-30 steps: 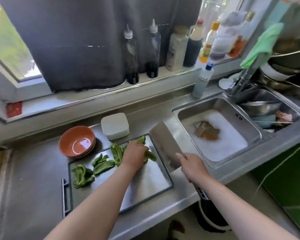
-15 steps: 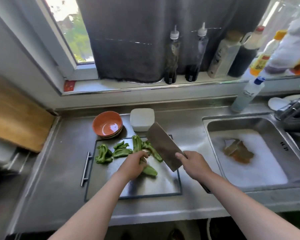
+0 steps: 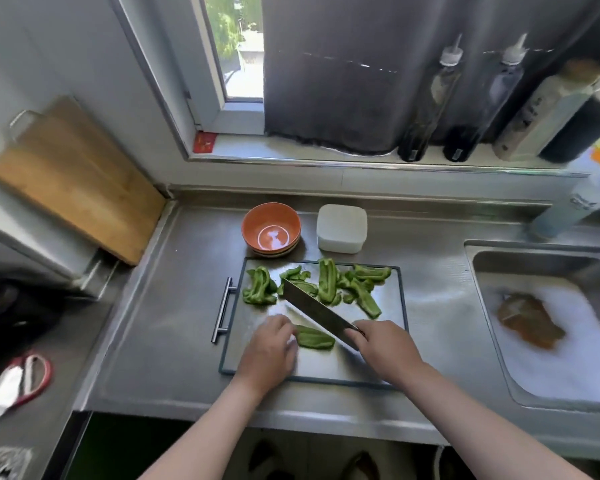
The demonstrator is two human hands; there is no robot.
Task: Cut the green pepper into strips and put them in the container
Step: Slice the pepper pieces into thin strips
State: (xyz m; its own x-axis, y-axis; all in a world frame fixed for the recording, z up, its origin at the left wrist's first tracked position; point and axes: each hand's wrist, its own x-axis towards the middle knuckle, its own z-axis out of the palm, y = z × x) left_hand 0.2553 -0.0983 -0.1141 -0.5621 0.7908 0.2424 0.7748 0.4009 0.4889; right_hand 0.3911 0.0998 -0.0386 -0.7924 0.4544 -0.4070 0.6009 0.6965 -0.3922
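A steel cutting board (image 3: 378, 358) lies on the counter. Several green pepper pieces (image 3: 328, 284) are spread along its far half. One flat pepper piece (image 3: 315, 337) lies near the front. My left hand (image 3: 269, 351) holds its left end down with curled fingers. My right hand (image 3: 383, 348) grips the handle of a cleaver (image 3: 312, 308). The blade slants up and left, just above the held piece. A white lidded container (image 3: 341, 228) stands behind the board. An orange bowl (image 3: 271, 228) sits to its left.
A sink (image 3: 548, 327) with foam and a brown rag is at the right. Sauce bottles (image 3: 426, 109) line the window sill. A wooden board (image 3: 73, 178) leans on the wall at the left. The cutting board's bar handle (image 3: 222, 308) sticks out on its left.
My left hand pulled one pepper piece toward the front of the board. The cleaver swung down and left over it. The view turned left, away from the sink.
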